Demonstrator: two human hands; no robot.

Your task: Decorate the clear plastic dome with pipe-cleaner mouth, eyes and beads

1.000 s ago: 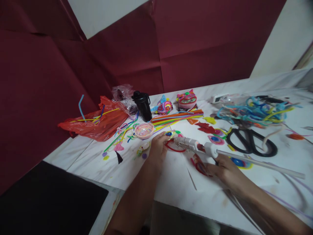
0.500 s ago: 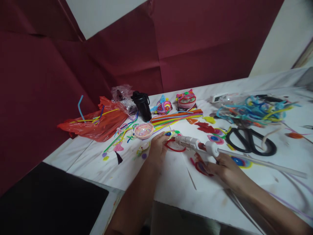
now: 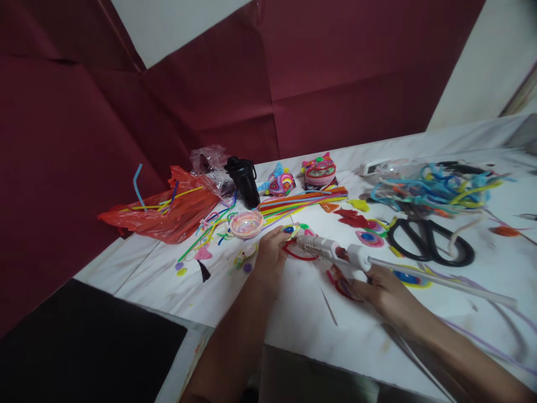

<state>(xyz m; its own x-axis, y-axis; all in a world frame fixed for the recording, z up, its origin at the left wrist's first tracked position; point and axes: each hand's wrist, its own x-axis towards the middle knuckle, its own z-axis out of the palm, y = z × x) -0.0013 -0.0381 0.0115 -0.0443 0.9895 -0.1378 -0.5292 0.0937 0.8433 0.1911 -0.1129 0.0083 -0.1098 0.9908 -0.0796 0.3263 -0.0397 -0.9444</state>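
In the head view my right hand (image 3: 384, 288) grips a white hot glue gun (image 3: 323, 246), a long glue stick (image 3: 444, 280) jutting from its rear. The nozzle points left, over a colourful craft piece (image 3: 301, 256) with a red curved edge and blue and green spots. My left hand (image 3: 271, 252) is closed on the left side of that piece; its fingertips are partly hidden. Under the glue gun, near my right fingers, lies a red-edged piece (image 3: 344, 282). Black-handled scissors (image 3: 427, 240) rest to the right of the glue gun.
Behind my hands are a small pink bowl (image 3: 246, 225), a black bottle (image 3: 244, 182), two decorated figures (image 3: 319, 169) and a bundle of pipe cleaners (image 3: 302, 202). A red plastic bag (image 3: 168, 215) lies left. Tangled blue pipe cleaners (image 3: 432, 187) lie right. The table's front edge is close.
My right hand has shifted the glue gun slightly left, its nozzle now closer to my left hand. My left hand and the craft piece stay nearly still.
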